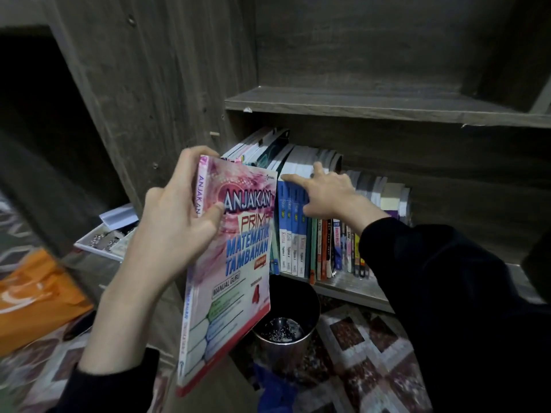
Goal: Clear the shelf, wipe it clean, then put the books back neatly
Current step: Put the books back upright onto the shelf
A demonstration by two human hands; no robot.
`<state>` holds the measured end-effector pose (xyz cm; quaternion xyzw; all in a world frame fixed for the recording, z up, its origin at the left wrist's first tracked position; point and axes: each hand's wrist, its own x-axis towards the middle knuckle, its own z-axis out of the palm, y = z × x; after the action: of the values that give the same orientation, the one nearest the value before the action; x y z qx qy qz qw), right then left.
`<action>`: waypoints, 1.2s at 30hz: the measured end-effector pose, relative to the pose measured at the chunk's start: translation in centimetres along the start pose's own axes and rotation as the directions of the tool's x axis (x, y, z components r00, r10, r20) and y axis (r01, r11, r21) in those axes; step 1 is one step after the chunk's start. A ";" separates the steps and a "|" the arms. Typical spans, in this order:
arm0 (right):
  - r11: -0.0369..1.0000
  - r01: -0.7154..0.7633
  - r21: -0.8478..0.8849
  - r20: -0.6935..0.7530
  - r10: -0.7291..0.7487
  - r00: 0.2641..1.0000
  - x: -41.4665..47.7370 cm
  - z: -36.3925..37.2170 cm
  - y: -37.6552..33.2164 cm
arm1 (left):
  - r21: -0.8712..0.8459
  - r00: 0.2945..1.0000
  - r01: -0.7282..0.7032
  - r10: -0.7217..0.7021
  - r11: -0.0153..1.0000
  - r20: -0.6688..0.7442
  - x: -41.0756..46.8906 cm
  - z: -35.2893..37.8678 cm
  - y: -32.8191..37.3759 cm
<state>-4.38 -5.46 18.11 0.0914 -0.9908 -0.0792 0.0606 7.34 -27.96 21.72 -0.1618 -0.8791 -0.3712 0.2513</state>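
a person's left hand [176,234] grips a pink maths workbook [238,263] by its spine, thumb pressed on the cover, holding it upright in front of a dark wooden bookcase [149,99]. the right hand [328,195], fingers extended and holding nothing, rests on the tops of a row of books [328,248] standing on the lower shelf [351,289], its index finger on the blue spines. on the patterned carpet [357,338] below stand a metal bin [286,323] and, near it, a blue cloth [277,389].
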 end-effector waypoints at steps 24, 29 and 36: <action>0.999 -0.014 0.036 -0.005 0.014 1.000 -1.1 0.6 1.0 | -0.046 0.994 -0.096 0.093 0.994 -0.052 6.1 5.1 0.0; 0.999 -0.019 0.029 -0.014 0.019 1.000 -1.0 0.7 1.1 | -0.130 0.968 -0.116 0.082 0.985 -0.239 6.0 9.4 -1.3; 1.000 -0.009 0.027 -0.028 0.010 1.000 -1.0 0.8 1.0 | -0.103 0.984 0.056 -0.072 0.993 -0.164 2.9 18.0 -5.7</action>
<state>-3.69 -4.21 17.42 0.0887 -0.9912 -0.0645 0.0736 -3.51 -18.24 9.33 -0.1138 -0.8404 -0.4339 0.3041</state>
